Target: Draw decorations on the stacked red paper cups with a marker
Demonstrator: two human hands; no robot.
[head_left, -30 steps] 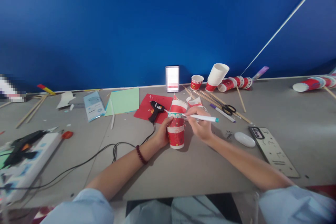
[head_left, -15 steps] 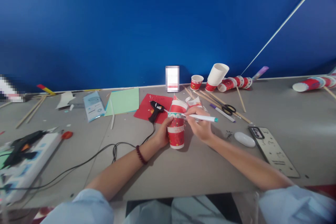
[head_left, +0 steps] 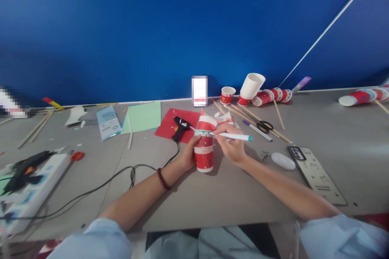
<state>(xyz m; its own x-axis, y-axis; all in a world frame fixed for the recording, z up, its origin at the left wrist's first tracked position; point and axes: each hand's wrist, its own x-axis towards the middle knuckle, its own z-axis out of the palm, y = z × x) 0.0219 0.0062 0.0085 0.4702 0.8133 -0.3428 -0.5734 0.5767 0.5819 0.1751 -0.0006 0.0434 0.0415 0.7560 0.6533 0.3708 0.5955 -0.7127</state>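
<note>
My left hand (head_left: 187, 155) is wrapped round a stack of red and white paper cups (head_left: 204, 158) standing on the grey table (head_left: 212, 198). A teal-patterned band runs across the middle of the stack. My right hand (head_left: 232, 145) pinches a white marker with a teal cap (head_left: 235, 136), its tip touching that band. A red bead bracelet (head_left: 163, 179) sits on my left wrist.
A black glue gun (head_left: 180, 126) lies on red paper (head_left: 170, 125), its cord trailing left to a power strip (head_left: 33, 186). Green paper (head_left: 142, 116), scissors (head_left: 263, 126), wooden sticks, a purple marker (head_left: 257, 130), more cups (head_left: 252, 89), a white case (head_left: 283, 161) and a phone (head_left: 316, 175) lie around.
</note>
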